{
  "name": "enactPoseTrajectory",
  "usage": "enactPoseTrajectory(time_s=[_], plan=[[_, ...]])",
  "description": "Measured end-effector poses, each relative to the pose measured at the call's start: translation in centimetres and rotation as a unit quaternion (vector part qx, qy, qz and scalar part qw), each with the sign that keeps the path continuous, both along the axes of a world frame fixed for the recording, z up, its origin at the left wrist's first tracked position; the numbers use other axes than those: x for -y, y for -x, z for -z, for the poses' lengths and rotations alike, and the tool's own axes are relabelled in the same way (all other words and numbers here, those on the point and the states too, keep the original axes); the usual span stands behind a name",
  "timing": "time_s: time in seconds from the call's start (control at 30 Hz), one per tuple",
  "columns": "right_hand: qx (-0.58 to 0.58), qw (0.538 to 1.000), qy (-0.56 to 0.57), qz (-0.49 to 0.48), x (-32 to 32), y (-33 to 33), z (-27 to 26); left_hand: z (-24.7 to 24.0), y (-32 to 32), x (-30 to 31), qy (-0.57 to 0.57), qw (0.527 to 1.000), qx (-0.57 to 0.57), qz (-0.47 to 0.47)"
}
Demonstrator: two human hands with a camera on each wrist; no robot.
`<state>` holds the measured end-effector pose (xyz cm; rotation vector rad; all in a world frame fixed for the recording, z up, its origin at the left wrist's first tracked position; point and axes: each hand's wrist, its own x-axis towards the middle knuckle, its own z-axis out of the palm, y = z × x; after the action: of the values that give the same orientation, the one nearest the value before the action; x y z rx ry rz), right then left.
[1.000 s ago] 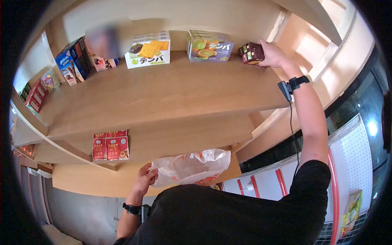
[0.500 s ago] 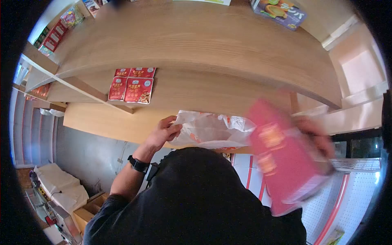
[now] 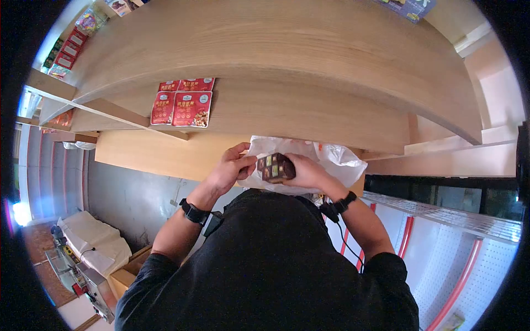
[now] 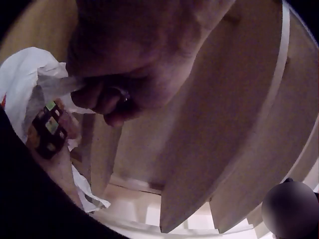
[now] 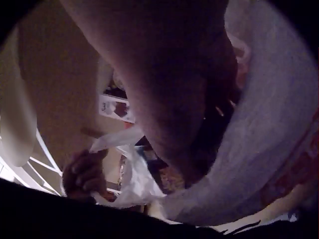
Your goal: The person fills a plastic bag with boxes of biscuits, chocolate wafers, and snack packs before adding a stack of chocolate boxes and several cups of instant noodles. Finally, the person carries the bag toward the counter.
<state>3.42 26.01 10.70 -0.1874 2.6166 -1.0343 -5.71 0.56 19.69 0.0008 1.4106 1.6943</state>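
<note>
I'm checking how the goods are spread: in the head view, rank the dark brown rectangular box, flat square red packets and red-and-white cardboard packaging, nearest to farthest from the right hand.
1. Dark brown rectangular box: in the right hand's grip.
2. Flat square red packets: to the left, on a lower shelf.
3. Red-and-white cardboard packaging: far left, upper shelf.

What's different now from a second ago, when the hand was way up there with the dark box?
The right hand has brought the dark box off the right end of the upper shelf, down and leftward to the opening of the plastic bag. It hasn't let go. The left hand still holds the bag's edge, and the red packets stayed put.
</note>
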Motion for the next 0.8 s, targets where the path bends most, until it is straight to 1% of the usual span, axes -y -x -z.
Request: enactPoseTrajectory(time_s=[0.07, 0.1, 0.17, 0.23, 0.3, 0.33, 0.37, 0.47, 0.53, 0.67, 0.73, 0.8], plan=[[0.079, 0.996, -0.004, 0.029, 0.3, 1.6, 2.0, 0.7, 0.1, 0.2, -0.008, 1.000, 0.009, 0.009], [0.071, 0.994, -0.013, 0.085, 0.4, 2.1, 4.1, 1.0, 0.0, 0.2, -0.012, 1.000, 0.022, 0.002], [0.195, 0.961, 0.091, 0.176, -0.3, 4.4, 13.0, 1.4, -0.3, 0.5, -0.016, 0.999, 0.049, -0.013], [0.233, 0.940, 0.134, 0.211, 0.4, 5.3, 12.5, 1.9, -0.7, 1.2, -0.022, 0.997, 0.069, -0.009], [0.276, 0.878, 0.267, 0.286, 1.1, 5.2, 12.1, 2.0, -0.9, 1.5, -0.027, 0.996, 0.087, -0.017], [0.295, 0.837, 0.331, 0.321, 1.5, 5.3, 12.2, 1.9, -1.0, 1.5, -0.026, 0.995, 0.095, -0.026], [0.301, 0.796, 0.382, 0.359, 2.1, 5.4, 13.5, 2.0, -1.1, 1.6, -0.026, 0.994, 0.104, -0.037], [0.287, 0.740, 0.511, 0.330, 1.7, 4.4, 17.5, 2.0, -1.0, 2.1, -0.023, 0.992, 0.115, -0.053], [0.283, 0.708, 0.566, 0.314, 1.9, 4.5, 18.8, 1.7, -1.0, 2.4, -0.034, 0.992, 0.115, -0.048], [0.283, 0.732, 0.530, 0.321, 3.0, 4.7, 20.1, 1.0, -0.8, 3.0, -0.016, 0.990, 0.120, -0.067], [0.272, 0.755, 0.503, 0.322, 3.7, 5.1, 20.4, 1.2, -0.5, 3.7, -0.018, 0.992, 0.112, -0.061], [0.248, 0.794, 0.456, 0.316, 4.5, 5.5, 21.0, 1.6, -0.2, 4.3, -0.019, 0.993, 0.105, -0.057]])
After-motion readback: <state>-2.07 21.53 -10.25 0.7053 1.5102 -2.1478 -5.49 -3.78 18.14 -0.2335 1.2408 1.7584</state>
